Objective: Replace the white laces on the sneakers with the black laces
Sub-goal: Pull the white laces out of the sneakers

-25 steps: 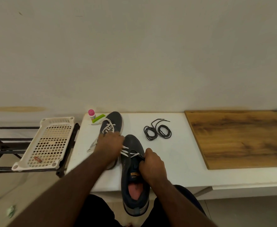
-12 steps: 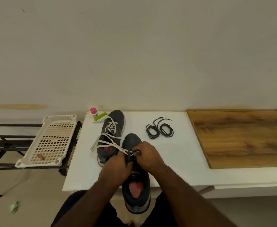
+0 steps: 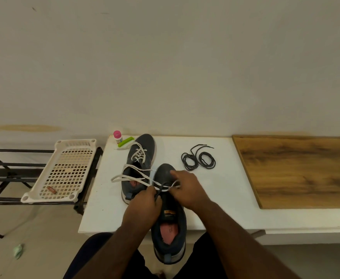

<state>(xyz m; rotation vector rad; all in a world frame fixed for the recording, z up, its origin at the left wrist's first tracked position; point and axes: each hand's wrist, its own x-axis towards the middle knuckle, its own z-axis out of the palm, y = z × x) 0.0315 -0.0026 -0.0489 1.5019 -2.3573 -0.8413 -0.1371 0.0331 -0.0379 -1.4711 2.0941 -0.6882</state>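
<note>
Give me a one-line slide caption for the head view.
Both hands, left hand and right hand, pinch the near sneaker's white lace; black laces lie coiled beyond.

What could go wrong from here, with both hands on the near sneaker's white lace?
1. The near sneaker overhangs the white table edge at its heel; a hard tug by the left hand or right hand might tip it off.
2. The loose white lace trails across the far sneaker, so pulling could snag or drag that shoe.
3. The black laces lie coiled together and may tangle when picked up.
</note>
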